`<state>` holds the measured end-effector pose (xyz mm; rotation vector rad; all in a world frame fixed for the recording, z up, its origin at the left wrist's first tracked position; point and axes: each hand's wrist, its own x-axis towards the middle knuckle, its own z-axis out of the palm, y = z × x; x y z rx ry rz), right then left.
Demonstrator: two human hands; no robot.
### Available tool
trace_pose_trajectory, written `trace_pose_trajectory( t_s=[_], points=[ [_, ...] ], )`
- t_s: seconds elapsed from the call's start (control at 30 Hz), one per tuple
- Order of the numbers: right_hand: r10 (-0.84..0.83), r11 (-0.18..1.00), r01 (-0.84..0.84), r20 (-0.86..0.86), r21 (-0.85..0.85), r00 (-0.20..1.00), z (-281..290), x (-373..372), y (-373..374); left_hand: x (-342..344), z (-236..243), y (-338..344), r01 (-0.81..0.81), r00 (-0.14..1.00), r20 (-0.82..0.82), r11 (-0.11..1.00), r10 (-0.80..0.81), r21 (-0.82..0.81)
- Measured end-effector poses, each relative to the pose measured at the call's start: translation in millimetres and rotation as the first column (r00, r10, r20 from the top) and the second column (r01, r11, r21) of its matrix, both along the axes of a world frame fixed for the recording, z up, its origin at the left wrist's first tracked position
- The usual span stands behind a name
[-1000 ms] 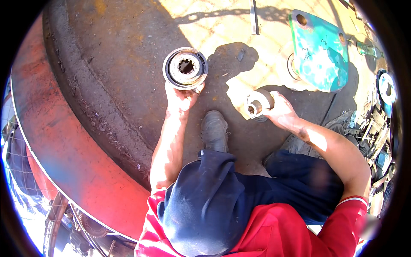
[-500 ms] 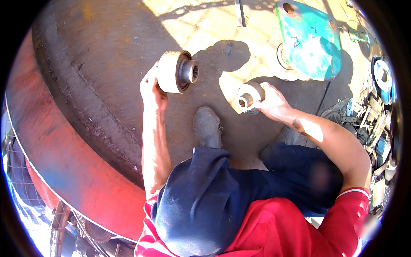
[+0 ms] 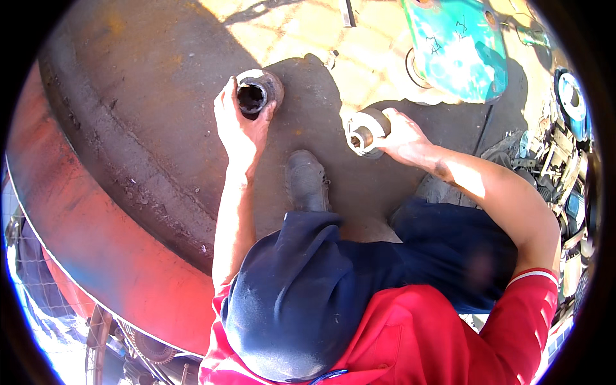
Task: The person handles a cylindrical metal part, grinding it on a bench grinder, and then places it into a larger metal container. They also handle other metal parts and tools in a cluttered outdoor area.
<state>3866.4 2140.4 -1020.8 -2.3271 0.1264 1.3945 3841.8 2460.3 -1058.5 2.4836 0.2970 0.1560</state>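
Observation:
Raised over the floor, my left hand (image 3: 240, 133) is closed around a thick round metal hub (image 3: 273, 85). The hub's end with a wide dark bore and uneven inner edge faces up at me. To the right, my right hand (image 3: 405, 141) grips a smaller stepped metal hub (image 3: 370, 120) from its right side. A short collar with a toothed bore sticks out of that one, tilted to the lower left. The two hubs are held apart from each other. Part of my fingers is hidden behind each piece.
A curved red metal rim (image 3: 96, 224) sweeps along the left. My shoe (image 3: 307, 179) stands on the dark metal surface below the hubs. A turquoise plate-like part (image 3: 459, 54) lies at the upper right, and a heap of metal parts (image 3: 568, 173) lines the right edge.
My left hand has turned its hub: the narrow collar that pointed right is out of sight, and a wide bore faces me. My right hand keeps its grip. The view has shifted slightly.

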Motion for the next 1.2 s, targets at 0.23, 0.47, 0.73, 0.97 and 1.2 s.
trace_pose_trajectory(
  t_s=[0.23, 0.47, 0.73, 0.97, 1.2],
  points=[
    [-0.023, 0.997, 0.021, 0.031, 0.072, 0.999, 0, 2, -3, -27, -1, 22, -0.075, 0.995, -0.066, 0.992, 0.068, -0.102],
    [-0.012, 1.0, 0.011, 0.102, 0.016, 0.995, -5, 2, 0, -47, -7, 19, -0.085, 0.996, -0.042, 0.987, 0.08, -0.137],
    [0.05, 0.997, -0.061, 0.234, 0.041, 0.971, -36, -29, -19, -35, 13, 3, -0.094, 0.995, 0.023, 0.984, 0.098, -0.153],
    [0.07, 0.997, -0.072, 0.068, 0.017, 0.995, -20, -7, -9, -20, 32, 7, -0.103, 0.994, 0.026, 0.991, 0.105, -0.083],
    [0.053, 0.996, -0.065, 0.198, 0.056, 0.979, -46, -15, -15, -20, 30, 3, -0.054, 0.996, 0.065, 0.998, 0.055, -0.029]
  ],
)
